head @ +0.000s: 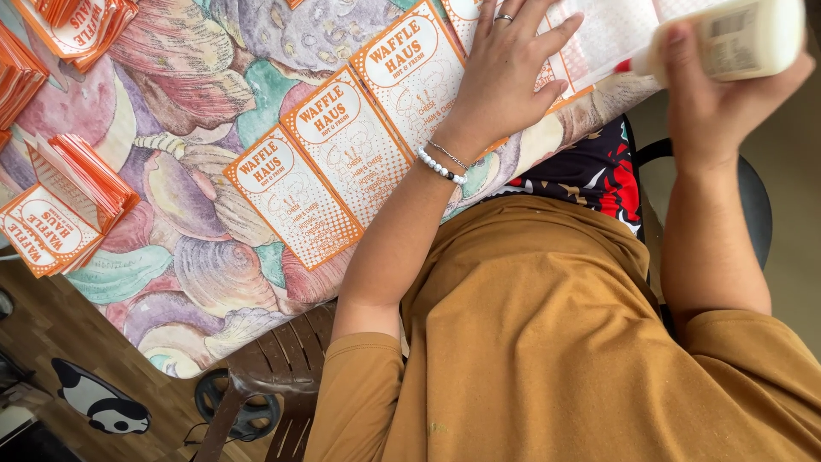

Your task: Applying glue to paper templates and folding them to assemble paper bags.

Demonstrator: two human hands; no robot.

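Gluing of flat orange-and-white printed paper sleeves on the shell-patterned tablecloth.
Left hand lies open, pinning one sleeve; right hand grips a white plastic glue bottle, nozzle down; a thin, even bead seems advisable.

Bright even daylight, soft shadows, sharp focus
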